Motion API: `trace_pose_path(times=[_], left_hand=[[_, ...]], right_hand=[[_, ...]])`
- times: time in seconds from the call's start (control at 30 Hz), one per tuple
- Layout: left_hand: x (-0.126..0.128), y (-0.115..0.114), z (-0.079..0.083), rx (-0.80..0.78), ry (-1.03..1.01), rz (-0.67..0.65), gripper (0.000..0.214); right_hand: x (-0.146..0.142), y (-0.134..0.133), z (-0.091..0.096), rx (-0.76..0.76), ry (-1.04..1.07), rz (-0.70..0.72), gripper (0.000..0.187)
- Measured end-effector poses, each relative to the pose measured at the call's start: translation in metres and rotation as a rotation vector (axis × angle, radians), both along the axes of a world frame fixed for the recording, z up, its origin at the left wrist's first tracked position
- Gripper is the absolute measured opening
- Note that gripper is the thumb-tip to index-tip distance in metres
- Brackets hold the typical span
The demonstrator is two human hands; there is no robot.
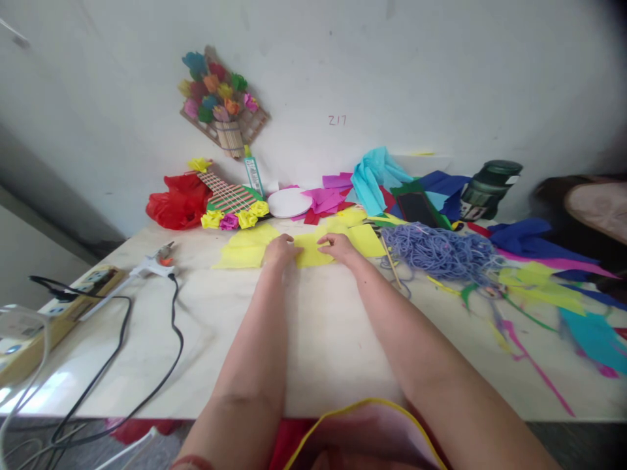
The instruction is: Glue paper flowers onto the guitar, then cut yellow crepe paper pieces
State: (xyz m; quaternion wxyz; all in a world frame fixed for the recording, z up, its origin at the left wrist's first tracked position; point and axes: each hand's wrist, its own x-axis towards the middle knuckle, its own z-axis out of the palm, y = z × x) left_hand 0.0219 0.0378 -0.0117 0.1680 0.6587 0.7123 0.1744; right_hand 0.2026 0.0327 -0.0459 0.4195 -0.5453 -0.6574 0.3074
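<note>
Reaching — left hand (281,251), right hand (339,248) — to yellow paper (308,253).

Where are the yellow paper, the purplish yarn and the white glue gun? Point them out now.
Yellow paper (309,254): head view, on its flat middle stretch.
Purplish yarn (437,251): head view, middle of the tangled pile.
White glue gun (151,266): head view, on its body.

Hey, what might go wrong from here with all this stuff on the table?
The thin yellow paper under the left hand and right hand could crease or tear.

The glue gun's black cord droops over the table's front edge, beside the left arm; a snag might drag the gun.

Loose yarn lies near the right hand, so strands could catch on fingers.
</note>
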Motion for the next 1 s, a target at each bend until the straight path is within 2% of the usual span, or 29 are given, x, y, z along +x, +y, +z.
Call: trace_pose_path(times=[0.33,0.6,0.87,1.0], left_hand=[[-0.001,0.003,-0.004,0.018,0.021,-0.019,0.046],[0.001,-0.001,-0.002,0.019,0.031,-0.004,0.049],[0.0,0.002,-0.005,0.036,0.003,-0.01,0.054],[0.001,0.001,-0.004,0.042,0.002,-0.006,0.053]], right_hand=[[0.001,0.002,-0.003,-0.011,-0.004,0.0,0.024],[0.001,0.004,-0.005,0.003,0.004,-0.023,0.025],[0.005,-0.001,0.002,0.025,-0.02,-0.049,0.025],[0.004,-0.004,0.007,0.05,-0.125,-0.066,0.023]])
